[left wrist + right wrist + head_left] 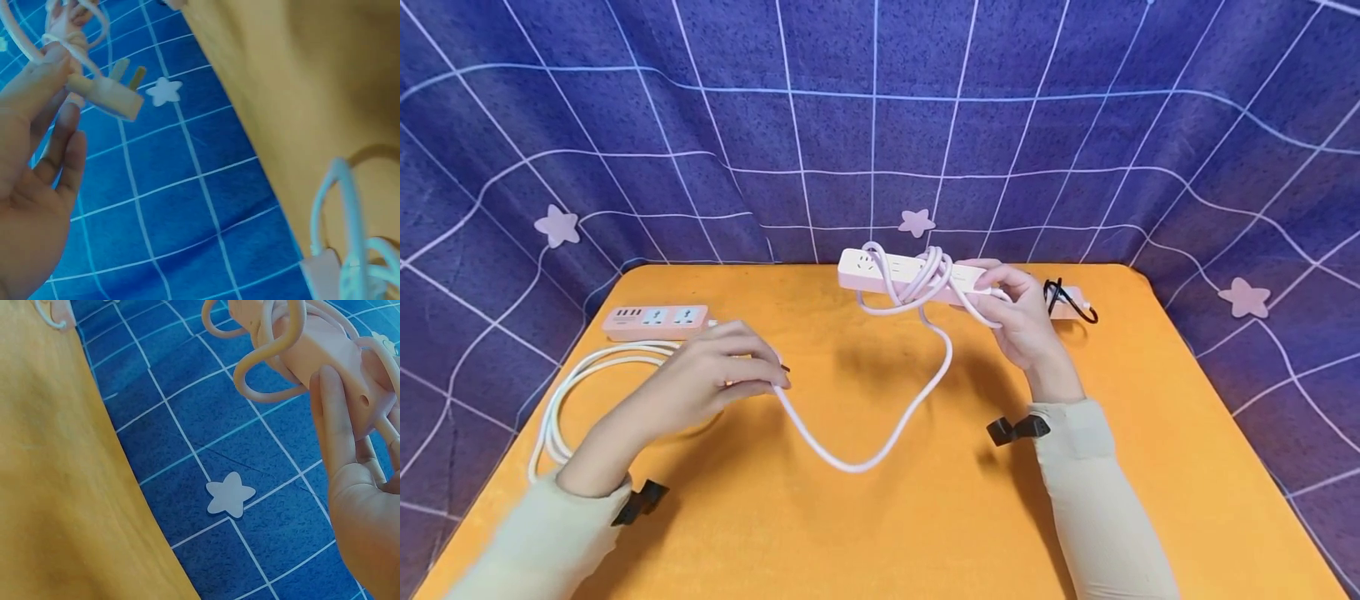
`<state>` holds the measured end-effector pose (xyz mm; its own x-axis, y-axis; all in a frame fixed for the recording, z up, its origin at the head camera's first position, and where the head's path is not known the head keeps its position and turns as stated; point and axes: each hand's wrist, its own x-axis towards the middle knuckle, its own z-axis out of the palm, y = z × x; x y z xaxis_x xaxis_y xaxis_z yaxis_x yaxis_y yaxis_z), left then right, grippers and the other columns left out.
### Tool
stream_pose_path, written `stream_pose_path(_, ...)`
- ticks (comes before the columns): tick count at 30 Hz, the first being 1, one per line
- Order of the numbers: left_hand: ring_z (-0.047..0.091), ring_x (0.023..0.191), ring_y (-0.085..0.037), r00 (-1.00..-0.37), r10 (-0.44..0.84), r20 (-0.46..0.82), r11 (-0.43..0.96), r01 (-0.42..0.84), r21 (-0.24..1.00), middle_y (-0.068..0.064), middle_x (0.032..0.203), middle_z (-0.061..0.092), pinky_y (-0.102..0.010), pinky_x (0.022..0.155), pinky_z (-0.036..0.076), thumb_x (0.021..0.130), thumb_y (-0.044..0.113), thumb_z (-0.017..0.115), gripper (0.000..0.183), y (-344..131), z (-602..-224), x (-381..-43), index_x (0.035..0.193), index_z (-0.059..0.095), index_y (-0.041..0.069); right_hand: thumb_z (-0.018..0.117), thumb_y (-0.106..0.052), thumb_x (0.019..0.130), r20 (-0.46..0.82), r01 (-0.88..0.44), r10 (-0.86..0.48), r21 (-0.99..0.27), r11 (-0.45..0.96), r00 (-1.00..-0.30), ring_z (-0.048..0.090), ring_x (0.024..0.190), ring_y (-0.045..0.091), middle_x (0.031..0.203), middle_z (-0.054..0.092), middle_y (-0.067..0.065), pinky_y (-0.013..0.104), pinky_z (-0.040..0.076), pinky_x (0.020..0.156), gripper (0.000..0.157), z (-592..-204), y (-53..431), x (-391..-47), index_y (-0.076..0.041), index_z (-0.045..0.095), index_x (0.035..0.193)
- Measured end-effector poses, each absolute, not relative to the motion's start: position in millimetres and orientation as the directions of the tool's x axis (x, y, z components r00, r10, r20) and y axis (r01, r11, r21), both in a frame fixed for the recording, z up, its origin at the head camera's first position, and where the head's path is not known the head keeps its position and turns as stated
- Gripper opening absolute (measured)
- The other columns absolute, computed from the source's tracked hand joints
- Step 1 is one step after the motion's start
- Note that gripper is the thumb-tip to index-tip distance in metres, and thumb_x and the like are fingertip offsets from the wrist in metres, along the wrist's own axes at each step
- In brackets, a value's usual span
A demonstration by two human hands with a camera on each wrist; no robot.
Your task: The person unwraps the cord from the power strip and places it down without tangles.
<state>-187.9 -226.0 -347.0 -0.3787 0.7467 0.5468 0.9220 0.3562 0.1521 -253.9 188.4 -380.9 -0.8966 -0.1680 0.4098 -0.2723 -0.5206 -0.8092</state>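
A pale pink power strip (850,271) is held above the table by my right hand (1018,321), which grips its right end between thumb and fingers. Its pale cord (863,467) is wound loosely round the middle of the strip, and a free length sags across to my left hand (718,367). In the left wrist view, that hand pinches the cord end at the plug (112,97), whose metal prongs stick out away from the palm. The right wrist view shows the fingers (331,419) against the side of the strip.
On the left of the orange table (865,533) lies another pink power strip (655,333) with a coiled white cable (553,408). Behind my right hand, at the back right, sits a smaller strip (1063,310) with a black cord (1056,290). Blue gridded cloth (835,133) surrounds the table.
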Motion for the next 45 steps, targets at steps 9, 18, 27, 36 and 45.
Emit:
stream_pose_path(9,0.061,0.092,-0.014,-0.347,0.83,0.436,0.357,0.932,0.064,0.011,0.097,0.071,-0.034,0.082,0.051,0.087,0.019,0.086,0.013,-231,-382,-200,0.096,0.079,0.026,0.06,0.021,0.085,0.42,-0.268,-0.185,-0.801,-0.535,-0.888,0.07,0.107,0.022,0.124,0.07,0.011,0.033,0.063,0.087,0.034,-388,189,-258,-0.008,0.077,0.089)
stream_pose_path(18,0.056,0.085,-0.016,-0.457,0.833,0.313,0.496,0.867,-0.053,0.011,0.09,0.069,-0.036,0.074,0.049,0.069,0.015,0.095,0.027,-237,-398,-205,0.081,0.074,0.028,0.06,0.022,0.084,0.41,-0.265,-0.186,-0.813,-0.518,-0.893,0.07,0.105,0.022,0.124,0.071,0.011,0.035,0.064,0.085,0.035,-390,187,-259,-0.009,0.076,0.088)
stream_pose_path(27,0.053,0.08,-0.018,-0.502,0.819,0.279,0.547,0.829,-0.114,0.009,0.08,0.062,-0.037,0.068,0.045,0.065,0.013,0.094,0.034,-236,-407,-210,0.072,0.063,0.027,0.06,0.022,0.084,0.392,-0.258,-0.2,-0.837,-0.482,-0.898,0.068,0.105,0.02,0.123,0.07,0.01,0.03,0.064,0.082,0.035,-394,187,-258,-0.01,0.075,0.086)
stream_pose_path(36,0.049,0.076,-0.019,-0.535,0.801,0.268,0.569,0.819,-0.068,0.011,0.072,0.052,-0.033,0.068,0.042,0.064,0.006,0.094,0.037,-235,-417,-210,0.071,0.063,0.025,0.062,0.021,0.082,0.403,-0.273,-0.201,-0.84,-0.469,-0.893,0.069,0.105,0.02,0.124,0.071,0.01,0.029,0.063,0.083,0.035,-393,185,-258,-0.011,0.076,0.086)
stream_pose_path(45,0.06,0.089,-0.019,-0.64,0.759,0.121,0.628,0.768,0.123,0.009,0.088,0.07,-0.039,0.08,0.053,0.079,0.002,0.088,0.028,-218,-402,-201,0.092,0.077,0.024,0.062,0.021,0.083,0.405,-0.278,-0.198,-0.84,-0.465,-0.893,0.066,0.108,0.022,0.125,0.069,0.011,0.029,0.062,0.085,0.033,-394,187,-259,-0.009,0.076,0.087)
